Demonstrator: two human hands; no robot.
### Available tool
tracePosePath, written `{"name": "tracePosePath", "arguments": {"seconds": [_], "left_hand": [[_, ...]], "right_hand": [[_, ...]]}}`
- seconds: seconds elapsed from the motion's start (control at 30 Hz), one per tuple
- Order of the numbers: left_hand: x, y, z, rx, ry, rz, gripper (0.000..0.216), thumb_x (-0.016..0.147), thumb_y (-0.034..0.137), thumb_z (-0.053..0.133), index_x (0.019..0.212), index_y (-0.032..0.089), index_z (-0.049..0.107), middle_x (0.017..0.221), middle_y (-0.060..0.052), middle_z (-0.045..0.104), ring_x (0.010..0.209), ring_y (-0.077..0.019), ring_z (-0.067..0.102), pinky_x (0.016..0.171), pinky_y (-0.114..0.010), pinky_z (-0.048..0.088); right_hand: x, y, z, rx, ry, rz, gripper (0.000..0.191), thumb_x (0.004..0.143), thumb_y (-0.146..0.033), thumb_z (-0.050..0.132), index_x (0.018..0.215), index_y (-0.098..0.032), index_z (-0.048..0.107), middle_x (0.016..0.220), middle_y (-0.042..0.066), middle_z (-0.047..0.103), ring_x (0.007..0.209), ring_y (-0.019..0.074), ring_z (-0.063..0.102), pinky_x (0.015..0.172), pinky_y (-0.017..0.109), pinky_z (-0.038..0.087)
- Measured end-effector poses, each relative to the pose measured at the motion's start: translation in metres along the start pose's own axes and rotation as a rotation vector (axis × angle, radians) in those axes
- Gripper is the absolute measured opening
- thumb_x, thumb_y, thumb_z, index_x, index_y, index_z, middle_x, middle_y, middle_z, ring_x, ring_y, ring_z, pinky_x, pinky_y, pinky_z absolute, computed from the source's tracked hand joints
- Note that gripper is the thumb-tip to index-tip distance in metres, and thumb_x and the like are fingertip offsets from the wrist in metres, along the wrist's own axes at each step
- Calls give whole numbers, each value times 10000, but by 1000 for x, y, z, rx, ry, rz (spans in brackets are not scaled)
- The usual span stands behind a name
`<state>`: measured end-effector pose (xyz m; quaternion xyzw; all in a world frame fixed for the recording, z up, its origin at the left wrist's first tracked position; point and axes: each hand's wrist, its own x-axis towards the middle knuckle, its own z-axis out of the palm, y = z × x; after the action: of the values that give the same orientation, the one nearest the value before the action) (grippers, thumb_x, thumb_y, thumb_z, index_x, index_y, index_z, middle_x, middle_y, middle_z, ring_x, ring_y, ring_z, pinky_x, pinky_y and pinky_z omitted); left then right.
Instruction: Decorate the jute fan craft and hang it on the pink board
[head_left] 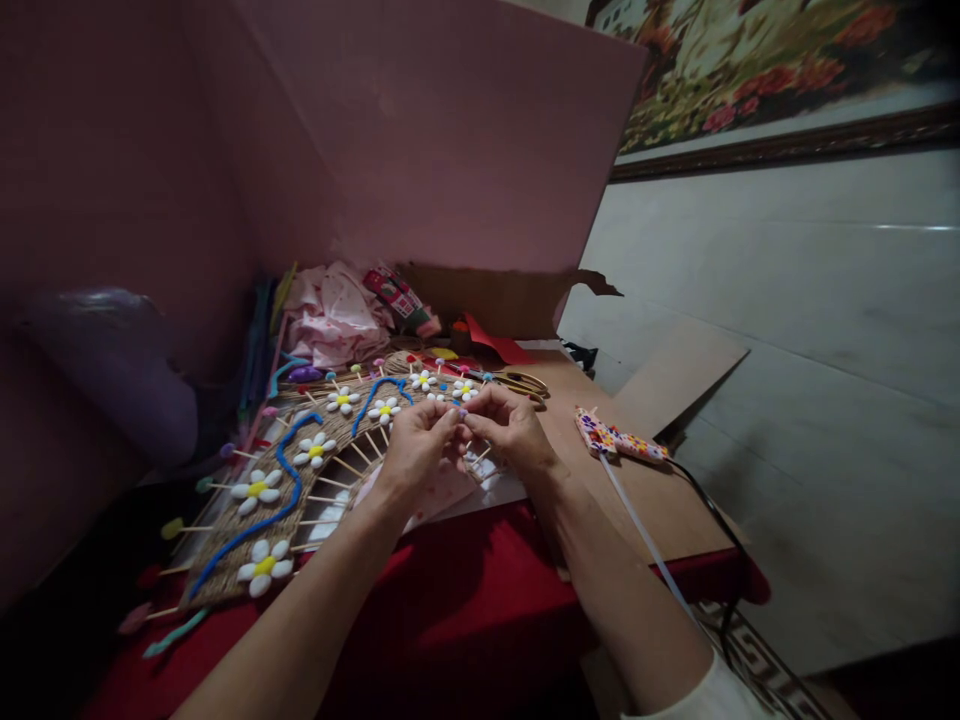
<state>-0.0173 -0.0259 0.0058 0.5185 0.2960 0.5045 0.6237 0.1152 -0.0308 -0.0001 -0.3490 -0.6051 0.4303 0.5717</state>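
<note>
My left hand (421, 445) and my right hand (514, 430) meet fingertip to fingertip, both closed in a pinch. Between them shows a small light-purple piece (462, 413), too small to name, pinched from both sides. Under and beyond the hands lies a curved twine-wrapped craft piece (244, 545) with thin sticks. White daisies with yellow centres, such as one daisy (256, 491), sit on the twine. A wavy blue strip (289, 470) runs along it. Small coloured shapes, like the yellow one (172, 528), tip the outer sticks.
Scissors (525, 384) with gold handles lie behind my right hand. A flower-patterned glue gun (619, 440) rests on the cardboard (660, 520) at the right, its cord trailing off the edge. Crumpled pink cloth (337, 312) lies at the back, before the pink panel (450, 130).
</note>
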Motion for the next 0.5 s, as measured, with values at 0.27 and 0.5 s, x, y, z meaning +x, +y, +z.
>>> {"name": "tracePosePath", "arguments": {"seconds": [0.27,0.5], "left_hand": [[2,2,1,48,-32,35,333,589,378,738,676,121,544,562,-13,566,413,-114,514,372,-236,453],[5,-10,0,89,200,106,121,604,201,665,639,128,575,506,14,542,399,-71,448,382,-166,344]], "right_hand": [[1,2,-1,13,-8,-3,170,711,-279,665,754,-171,540,612,-19,587,537,104,550,511,232,436],[-1,12,9,-366,60,-193,75,792,-251,563,818,-181,567,734,11,595,680,132,564,632,262,441]]}}
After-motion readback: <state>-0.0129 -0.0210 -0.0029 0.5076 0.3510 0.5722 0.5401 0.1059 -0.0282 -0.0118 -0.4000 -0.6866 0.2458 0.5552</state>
